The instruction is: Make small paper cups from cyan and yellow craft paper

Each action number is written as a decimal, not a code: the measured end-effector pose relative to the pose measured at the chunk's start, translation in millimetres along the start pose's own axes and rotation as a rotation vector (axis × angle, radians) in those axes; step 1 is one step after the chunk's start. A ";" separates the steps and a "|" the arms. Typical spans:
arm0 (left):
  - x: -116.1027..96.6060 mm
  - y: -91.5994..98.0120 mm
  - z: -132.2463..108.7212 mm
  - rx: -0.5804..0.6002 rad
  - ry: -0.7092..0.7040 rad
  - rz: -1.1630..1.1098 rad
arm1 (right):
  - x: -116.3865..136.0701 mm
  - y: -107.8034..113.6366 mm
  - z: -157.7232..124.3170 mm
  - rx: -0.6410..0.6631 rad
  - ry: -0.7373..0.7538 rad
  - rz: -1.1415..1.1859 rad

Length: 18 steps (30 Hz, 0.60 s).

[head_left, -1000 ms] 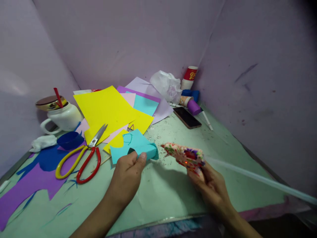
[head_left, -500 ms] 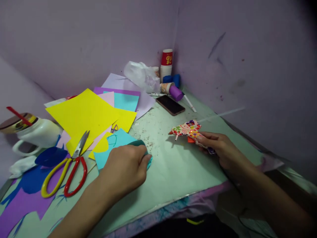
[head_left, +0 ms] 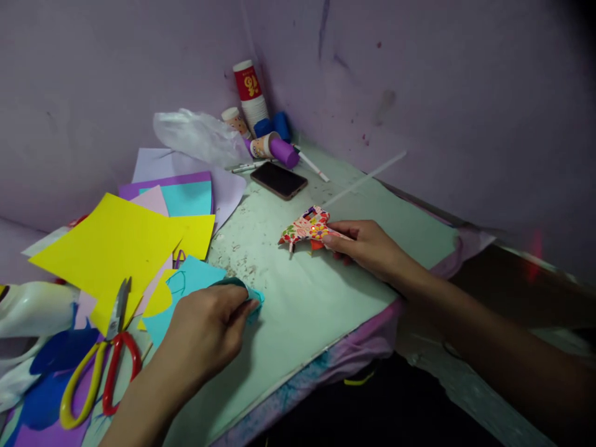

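Note:
In my right hand [head_left: 363, 245] is a flower-patterned hot glue gun [head_left: 305, 230], its nozzle pointing left over the table and my fingers round the handle. A long clear glue stick [head_left: 367, 177] sticks out of its back. My left hand [head_left: 214, 326] is closed on a teal and light-blue paper piece [head_left: 254, 301]; the fingers hide most of it. Just behind that hand lies a light-blue paper sheet [head_left: 198, 268] with a drawn outline. Scissors [head_left: 114, 347] with one yellow and one red handle lie left of my left forearm, blades slightly apart.
Yellow paper [head_left: 112, 236] and other coloured sheets cover the table's left side. A phone [head_left: 279, 180] lies toward the back, near a purple cup [head_left: 284, 153], stacked paper cups [head_left: 251, 93] and a plastic bag [head_left: 200, 136]. A white mug [head_left: 37, 308] stands far left.
The view has turned to the right, so most things sit further left. My left hand has lifted the paper piece slightly, and both hands keep their holds.

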<state>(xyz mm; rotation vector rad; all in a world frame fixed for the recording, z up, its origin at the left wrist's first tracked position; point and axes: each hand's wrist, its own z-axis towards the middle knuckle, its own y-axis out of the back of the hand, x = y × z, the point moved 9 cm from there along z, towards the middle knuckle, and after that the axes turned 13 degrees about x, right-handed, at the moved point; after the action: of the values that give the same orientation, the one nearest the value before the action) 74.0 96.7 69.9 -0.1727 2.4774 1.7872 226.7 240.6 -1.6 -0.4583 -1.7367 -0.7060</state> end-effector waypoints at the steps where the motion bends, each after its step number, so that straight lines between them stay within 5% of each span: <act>1: -0.8 0.2 -0.6 -0.009 -0.002 0.015 | 0.3 0.0 -0.1 -0.002 0.001 -0.003; 11: -10.5 -2.1 -3.8 -0.035 -0.010 0.182 | -3.6 4.6 -2.4 -0.062 -0.028 0.035; 18: -6.2 -0.2 -2.6 -0.039 0.000 0.082 | -7.8 3.5 -0.7 -0.038 -0.035 0.077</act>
<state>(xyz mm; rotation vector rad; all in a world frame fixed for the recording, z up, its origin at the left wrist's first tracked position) 80.1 94.4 71.3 -0.0749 2.4855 1.8681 231.6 243.2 -8.2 -0.5638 -1.7309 -0.6806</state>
